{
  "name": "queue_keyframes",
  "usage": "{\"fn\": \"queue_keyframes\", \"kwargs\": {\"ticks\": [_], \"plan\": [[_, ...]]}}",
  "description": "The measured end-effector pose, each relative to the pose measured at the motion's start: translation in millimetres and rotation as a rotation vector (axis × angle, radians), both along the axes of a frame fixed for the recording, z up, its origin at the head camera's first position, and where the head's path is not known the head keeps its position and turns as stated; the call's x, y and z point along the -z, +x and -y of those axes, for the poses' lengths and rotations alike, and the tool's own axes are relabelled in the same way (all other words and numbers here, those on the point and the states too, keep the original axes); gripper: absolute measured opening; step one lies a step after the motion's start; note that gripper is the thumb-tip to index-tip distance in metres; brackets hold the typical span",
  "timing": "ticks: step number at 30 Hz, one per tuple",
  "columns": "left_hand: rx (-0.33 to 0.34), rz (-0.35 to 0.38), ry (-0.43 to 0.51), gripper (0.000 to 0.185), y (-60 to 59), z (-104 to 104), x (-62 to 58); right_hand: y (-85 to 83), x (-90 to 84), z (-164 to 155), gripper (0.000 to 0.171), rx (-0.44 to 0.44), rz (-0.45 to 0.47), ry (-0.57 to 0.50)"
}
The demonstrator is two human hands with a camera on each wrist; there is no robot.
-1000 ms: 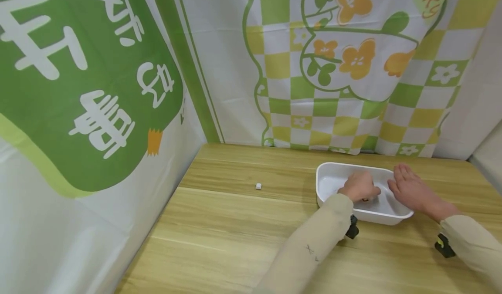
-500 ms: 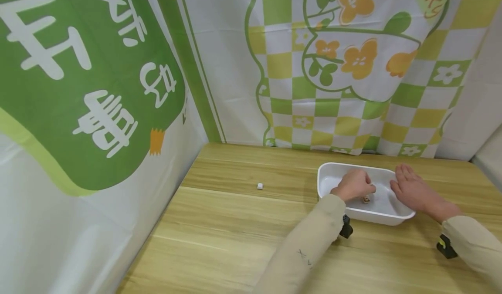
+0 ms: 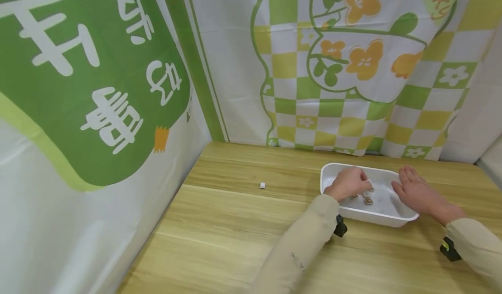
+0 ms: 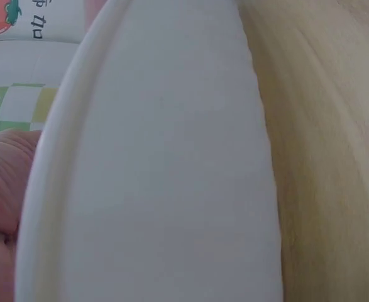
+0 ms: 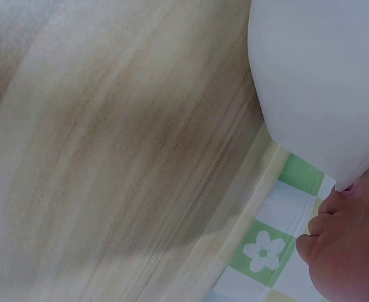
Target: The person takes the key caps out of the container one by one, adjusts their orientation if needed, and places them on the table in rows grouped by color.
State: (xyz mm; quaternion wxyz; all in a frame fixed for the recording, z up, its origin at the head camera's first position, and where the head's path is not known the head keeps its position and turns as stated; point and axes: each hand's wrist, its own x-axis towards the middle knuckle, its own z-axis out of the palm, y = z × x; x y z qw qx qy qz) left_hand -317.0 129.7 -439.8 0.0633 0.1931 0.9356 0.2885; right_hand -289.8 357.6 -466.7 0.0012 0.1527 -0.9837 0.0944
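A white rectangular tub (image 3: 372,218) stands on the table at the right in the head view. My left hand (image 3: 347,183) reaches into it over the near left rim, pinching a small white block at its fingertips, largely covered by the fingers. Below those fingers a small brown-and-white block (image 3: 368,201) lies on the tub's floor, with another partly hidden beside the hand. Fingers straight, my right hand (image 3: 417,194) rests at the tub's right end; the right wrist view shows its fingertips (image 5: 325,207) right at the rim. The tub's outer wall (image 4: 165,157) fills most of the left wrist view.
A small white cube (image 3: 262,185) sits alone on the wooden table (image 3: 235,228), left of the tub. Behind the table hangs a green-and-yellow checked cloth (image 3: 302,85). Another printed cloth (image 3: 98,163) hangs along the left side.
My left hand has shifted a little left inside the tub, uncovering brown-and-white blocks beneath it. My right hand stays at the tub's right end. The head view has drifted slightly.
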Motion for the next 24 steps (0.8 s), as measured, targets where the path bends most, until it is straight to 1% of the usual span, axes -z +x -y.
{"fn": "queue_keyframes", "kwargs": {"ticks": [2, 7, 8, 10, 13, 15, 18, 21, 24], "plan": [[0.003, -0.018, 0.007, 0.018, 0.0, 5, -1.9, -0.6, 1.3, 0, 0.072, -0.003, -0.012, 0.000], [0.010, -0.113, 0.060, 0.017, -0.9, 19, -5.7, -1.1, 1.9, 0, 0.072, -0.007, -0.009, -0.007], [0.004, -0.117, 0.081, 0.016, -0.9, 22, -6.5, -0.8, 1.4, 0, 0.073, -0.003, -0.001, -0.009], [-0.011, -0.096, 0.136, 0.015, -0.6, 26, -7.8, 0.0, 0.0, 1, 0.073, -0.001, 0.011, -0.015], [-0.039, -0.075, 0.191, 0.015, 0.0, 33, -9.6, 1.3, -2.4, 3, 0.074, 0.005, 0.028, -0.019], [-0.061, -0.083, 0.213, 0.015, 0.4, 36, -9.9, 2.3, -3.6, 3, 0.075, 0.007, 0.035, -0.019], [-0.077, -0.106, 0.234, 0.014, 1.5, 41, -10.5, 2.7, -3.4, 3, 0.075, 0.008, 0.038, -0.017], [-0.061, -0.115, 0.266, 0.014, 1.8, 47, -10.7, 2.2, -2.6, 3, 0.075, 0.009, 0.034, -0.013], [-0.029, -0.129, 0.272, 0.021, 1.1, 54, -12.0, 1.2, -2.7, 3, 0.074, 0.007, 0.031, -0.012]]}}
